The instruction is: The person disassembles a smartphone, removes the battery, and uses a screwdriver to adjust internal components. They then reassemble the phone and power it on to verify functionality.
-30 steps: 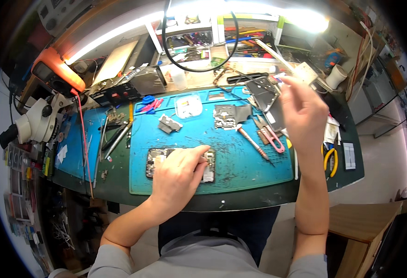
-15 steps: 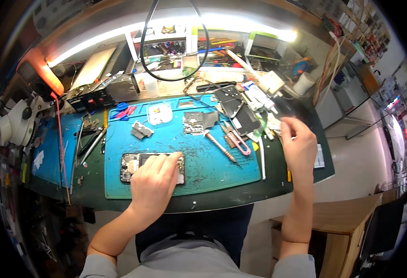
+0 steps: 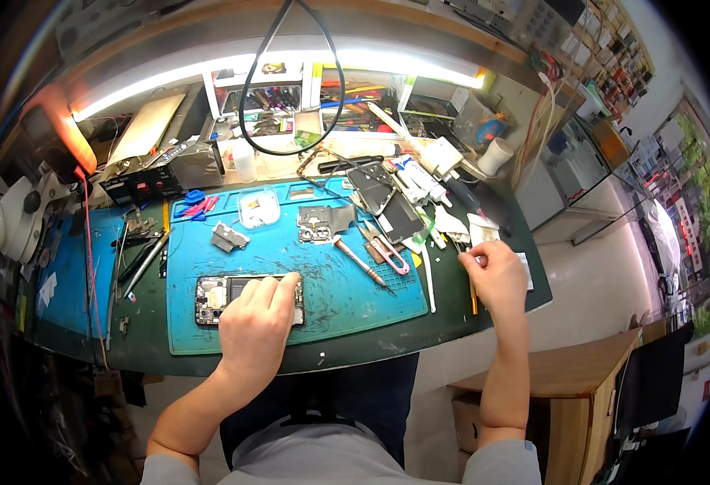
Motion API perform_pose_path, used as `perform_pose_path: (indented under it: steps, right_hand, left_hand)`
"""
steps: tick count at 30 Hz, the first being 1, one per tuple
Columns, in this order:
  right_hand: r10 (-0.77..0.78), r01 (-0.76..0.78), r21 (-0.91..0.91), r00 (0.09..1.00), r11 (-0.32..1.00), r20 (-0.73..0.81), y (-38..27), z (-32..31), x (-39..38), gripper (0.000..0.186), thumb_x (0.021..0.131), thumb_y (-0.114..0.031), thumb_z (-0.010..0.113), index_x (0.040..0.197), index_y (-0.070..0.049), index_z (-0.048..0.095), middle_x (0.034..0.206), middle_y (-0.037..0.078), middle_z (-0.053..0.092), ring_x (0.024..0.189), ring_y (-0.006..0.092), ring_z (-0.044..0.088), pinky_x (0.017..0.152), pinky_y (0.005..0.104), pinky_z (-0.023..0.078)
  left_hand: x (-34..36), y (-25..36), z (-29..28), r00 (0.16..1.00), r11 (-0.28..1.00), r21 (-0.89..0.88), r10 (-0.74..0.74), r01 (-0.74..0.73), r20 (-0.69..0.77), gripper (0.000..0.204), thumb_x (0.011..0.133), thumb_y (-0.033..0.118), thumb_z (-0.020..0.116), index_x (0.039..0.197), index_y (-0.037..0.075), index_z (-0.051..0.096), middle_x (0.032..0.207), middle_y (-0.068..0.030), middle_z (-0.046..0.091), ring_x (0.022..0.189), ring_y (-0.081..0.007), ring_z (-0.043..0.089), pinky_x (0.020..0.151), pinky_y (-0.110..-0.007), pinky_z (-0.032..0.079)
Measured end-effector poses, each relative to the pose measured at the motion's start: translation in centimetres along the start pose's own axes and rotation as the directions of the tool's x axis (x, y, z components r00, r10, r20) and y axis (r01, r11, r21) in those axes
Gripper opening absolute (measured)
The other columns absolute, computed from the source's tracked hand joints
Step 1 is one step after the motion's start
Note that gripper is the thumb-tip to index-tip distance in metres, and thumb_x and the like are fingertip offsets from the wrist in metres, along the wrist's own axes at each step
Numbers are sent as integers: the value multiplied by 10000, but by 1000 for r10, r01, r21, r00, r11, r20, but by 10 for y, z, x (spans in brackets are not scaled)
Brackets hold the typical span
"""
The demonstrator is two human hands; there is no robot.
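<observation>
An opened phone [image 3: 211,305] with bare circuitry lies on the blue work mat [image 3: 347,311]. My left hand [image 3: 256,323] is closed over its middle and right part, fingers curled toward its upper right edge; whatever the fingertips hold is hidden. At the bench's right side, my right hand [image 3: 496,275] is pinched above the dark surface. A small dark tip shows by its fingertips, but I cannot make out what it is. Just below that hand lies a thin orange stick [image 3: 474,297]. A screwdriver-like tool [image 3: 363,265] and pink-handled tweezers [image 3: 391,253] rest between the hands.
Behind the phone sit a metal shield piece [image 3: 229,237], a clear small box [image 3: 259,208] and a circuit board part [image 3: 318,222]. Dark phone panels [image 3: 372,190] and a white tube [image 3: 423,179] crowd the back right. A black cable loop [image 3: 341,97] hangs above the bench.
My right hand has come lower and nearer the bench top, still pinched. My left hand stays over the phone. The whole view has shifted slightly, so the bench appears further left and lower.
</observation>
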State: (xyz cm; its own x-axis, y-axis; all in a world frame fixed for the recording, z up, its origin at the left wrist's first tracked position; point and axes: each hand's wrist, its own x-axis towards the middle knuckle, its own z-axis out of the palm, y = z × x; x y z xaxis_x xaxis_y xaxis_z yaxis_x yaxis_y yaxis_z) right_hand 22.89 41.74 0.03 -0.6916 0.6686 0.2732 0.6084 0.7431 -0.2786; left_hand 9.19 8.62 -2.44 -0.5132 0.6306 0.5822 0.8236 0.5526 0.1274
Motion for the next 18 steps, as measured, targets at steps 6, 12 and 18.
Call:
perform_pose_path:
  steps: [6, 12, 18]
  right_hand:
    - [-150, 120, -124, 952, 985, -268, -2, 19, -8, 121, 866, -194, 768, 853, -111, 681, 920, 86, 669, 822, 336, 707, 707, 468, 562]
    - [-121, 351, 380, 850, 856, -513, -46, -31, -30, 75, 970, -44, 741, 932, -34, 677, 842, 14, 628, 644, 82, 556, 584, 255, 451]
    - [-386, 456, 580, 888, 675, -250, -85, -15, -65, 101, 931, -17, 767, 960, -31, 671, 822, 39, 665, 631, 89, 613, 569, 243, 490]
  left_hand:
    - [-3, 0, -4, 998, 999, 32, -22, 20, 62, 407, 802, 43, 713, 1208, 67, 712, 874, -28, 616, 832, -186, 653, 661, -319, 549]
    - [-6, -9, -7, 998, 988, -143, -52, 56, 33, 331, 872, 52, 726, 1203, 68, 703, 925, -48, 675, 870, -216, 688, 703, -330, 566]
    - [-1, -43, -14, 972, 870, -458, -90, 183, 217, 278, 909, 75, 774, 1181, 49, 716, 1001, -93, 732, 931, -294, 719, 792, -378, 583]
